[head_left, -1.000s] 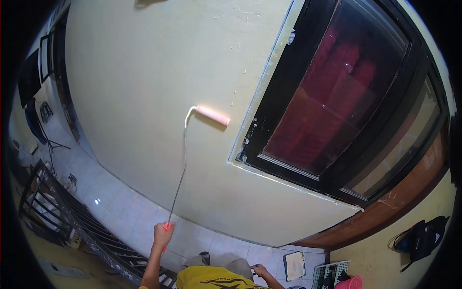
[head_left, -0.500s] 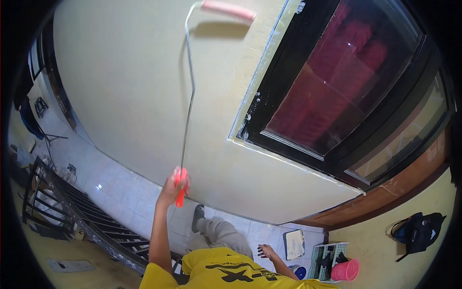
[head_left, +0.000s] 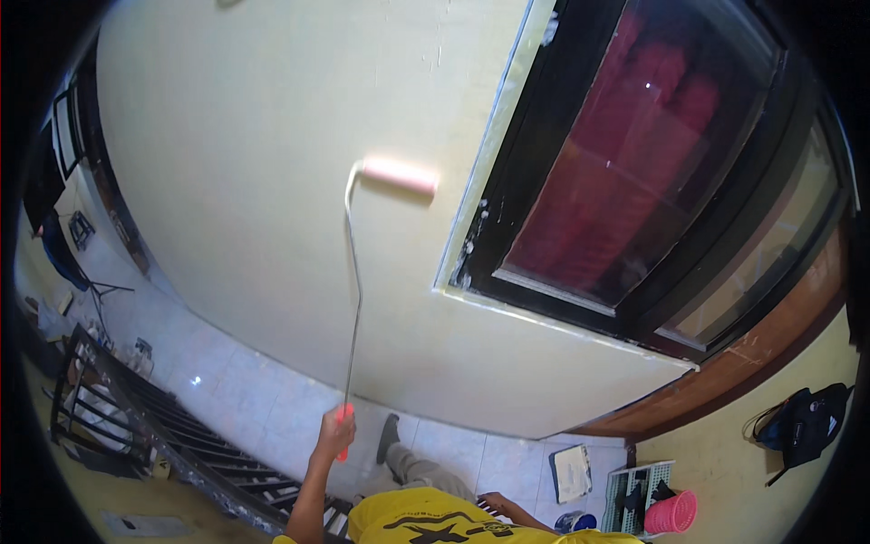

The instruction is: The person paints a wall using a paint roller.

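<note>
My left hand (head_left: pixel 335 433) is closed around the orange-red handle of a paint roller (head_left: pixel 399 176). From the handle a long thin metal rod runs upward, bends, and ends in a pale pink sleeve. That sleeve lies at or very close to the cream wall (head_left: pixel 263 227), left of the dark window frame, with a narrow shadow under it. Low beside my yellow shirt, my right hand (head_left: pixel 495 501) hangs with nothing seen in it. Its fingers look loosely apart, partly hidden by the shirt.
A black-framed window (head_left: pixel 634 181) with red cloth behind the glass fills the upper right. A dark metal railing (head_left: pixel 190 435) runs along the lower left. Right of my legs are a book-like object (head_left: pixel 571 473), a green crate (head_left: pixel 625 499), a pink basket (head_left: pixel 671 513) and a hanging black bag (head_left: pixel 811 424).
The roller has come down the wall from near the window's upper part, and my left hand has dropped with it. My right hand has sunk lower, closer to my shirt.
</note>
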Available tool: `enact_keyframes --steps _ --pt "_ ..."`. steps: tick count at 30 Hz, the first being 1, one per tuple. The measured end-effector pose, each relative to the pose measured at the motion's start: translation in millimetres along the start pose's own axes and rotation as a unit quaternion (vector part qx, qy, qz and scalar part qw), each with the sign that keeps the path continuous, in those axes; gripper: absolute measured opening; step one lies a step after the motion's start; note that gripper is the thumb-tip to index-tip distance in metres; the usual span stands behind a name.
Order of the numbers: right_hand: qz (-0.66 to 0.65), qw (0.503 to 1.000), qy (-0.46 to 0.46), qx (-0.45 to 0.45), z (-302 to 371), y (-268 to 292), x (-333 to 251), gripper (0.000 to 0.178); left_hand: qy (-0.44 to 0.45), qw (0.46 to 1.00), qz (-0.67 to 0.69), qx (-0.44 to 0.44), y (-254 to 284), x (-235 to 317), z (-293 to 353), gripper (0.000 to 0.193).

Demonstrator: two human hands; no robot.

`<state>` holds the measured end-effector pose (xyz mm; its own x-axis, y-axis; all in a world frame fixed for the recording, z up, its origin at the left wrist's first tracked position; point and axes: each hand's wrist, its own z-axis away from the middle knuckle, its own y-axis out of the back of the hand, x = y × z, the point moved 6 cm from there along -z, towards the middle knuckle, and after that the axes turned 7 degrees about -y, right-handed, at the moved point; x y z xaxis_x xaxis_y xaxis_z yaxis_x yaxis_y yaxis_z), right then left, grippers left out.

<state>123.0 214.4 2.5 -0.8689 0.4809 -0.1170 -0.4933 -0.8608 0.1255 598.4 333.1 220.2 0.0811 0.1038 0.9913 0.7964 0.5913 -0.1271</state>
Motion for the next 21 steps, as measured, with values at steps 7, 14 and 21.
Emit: enact_keyframes --steps 7,14,21 --pt "0.019 0.975 0.220 0.035 30 43 -170 0.033 -0.159 0.983 -0.075 0.059 -37 168 -111 0.041" --pt "-0.038 0.944 0.315 0.088 94 64 -182 0.031 -0.281 0.863 -0.390 0.154 2 9 -51 0.024" --pt "-0.060 0.987 0.139 0.050 79 73 -109 0.036 -0.023 0.964 -0.240 0.108 11 -90 43 0.043"
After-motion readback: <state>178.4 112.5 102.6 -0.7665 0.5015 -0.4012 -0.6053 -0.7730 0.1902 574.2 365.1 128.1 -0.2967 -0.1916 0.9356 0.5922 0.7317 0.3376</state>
